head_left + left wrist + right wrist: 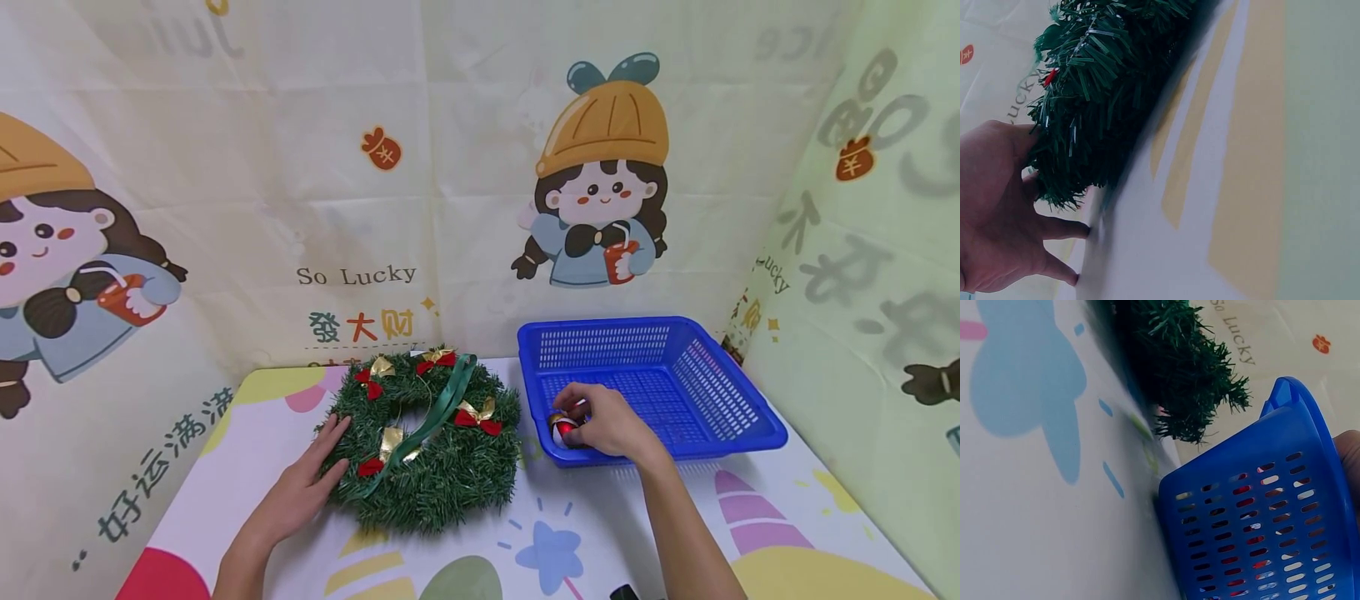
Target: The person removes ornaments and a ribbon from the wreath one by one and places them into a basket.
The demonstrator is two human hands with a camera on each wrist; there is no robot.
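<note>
A green artificial wreath point(442, 500) lies on the table, decorated with red and gold bows and a loose green ribbon point(442, 408) across its middle. My left hand point(303, 475) rests against the wreath's left side, fingers spread and thumb on the branches. In the left wrist view, that hand point(997, 206) has two fingertips down near the tabletop. My right hand point(607, 421) reaches into the near left corner of a blue plastic basket point(720, 375). There its curled fingers and thumb pinch a shiny red bauble point(566, 428) with white and gold parts beside it.
Through the slots of the basket wall point(1247, 469) in the right wrist view, red and white pieces show. A small black object point(624, 592) sits at the table's front edge. Printed cloth walls point(465, 208) enclose the table at the back and sides.
</note>
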